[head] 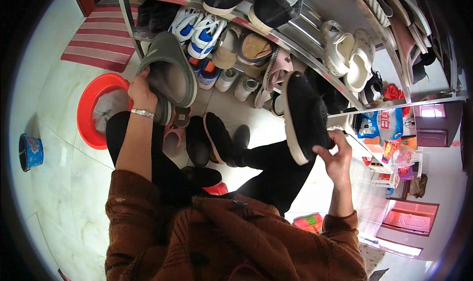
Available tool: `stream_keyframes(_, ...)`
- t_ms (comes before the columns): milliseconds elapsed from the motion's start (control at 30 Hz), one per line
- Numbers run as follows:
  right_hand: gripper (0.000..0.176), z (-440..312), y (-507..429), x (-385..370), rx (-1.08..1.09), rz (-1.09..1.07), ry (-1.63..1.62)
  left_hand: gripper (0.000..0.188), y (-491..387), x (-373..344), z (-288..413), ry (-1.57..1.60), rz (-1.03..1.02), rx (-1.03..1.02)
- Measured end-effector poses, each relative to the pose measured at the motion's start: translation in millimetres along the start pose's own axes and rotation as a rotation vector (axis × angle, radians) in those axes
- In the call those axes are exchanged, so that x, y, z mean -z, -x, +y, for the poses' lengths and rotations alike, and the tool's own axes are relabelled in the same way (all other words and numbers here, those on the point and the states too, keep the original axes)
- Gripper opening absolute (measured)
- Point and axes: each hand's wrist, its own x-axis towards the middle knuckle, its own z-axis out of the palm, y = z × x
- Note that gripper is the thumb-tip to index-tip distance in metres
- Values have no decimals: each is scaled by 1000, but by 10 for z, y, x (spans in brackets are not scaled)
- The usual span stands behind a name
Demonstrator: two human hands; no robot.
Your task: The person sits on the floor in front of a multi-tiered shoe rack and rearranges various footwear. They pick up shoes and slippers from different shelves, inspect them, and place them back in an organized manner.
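Observation:
My left hand (143, 90) grips a grey-green slipper (166, 55), its opening towards me, raised in front of the shoe rack (225, 61). Behind and below that slipper shows part of another grey sole (162, 109), partly hidden; whether my hand holds it too I cannot tell. In my right hand (336, 153) is a black shoe (305, 111) with a cream sole, pinched at one end and held up before the rack's right part. On the floor between my legs lie several dark shoes (218, 137) and a pink slipper (173, 142).
White-and-blue sneakers (205, 35), white clogs (356, 63) and other footwear fill the metal rack. A red basin (87, 124) holding grey cloth stands by my left leg. A blue bucket (34, 151) is farther left, a striped mat (101, 39) beyond the basin. A blue package (382, 124) stands at right.

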Motion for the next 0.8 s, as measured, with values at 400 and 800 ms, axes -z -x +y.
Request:
stream_keyframes(400,37,-154,-1411,27,263,325,256,27,41,65,77,18,47,8)
stream_keyframes(800,33,131,-2600,-675,413,480,472,27,9,117,284,108,-31,10)
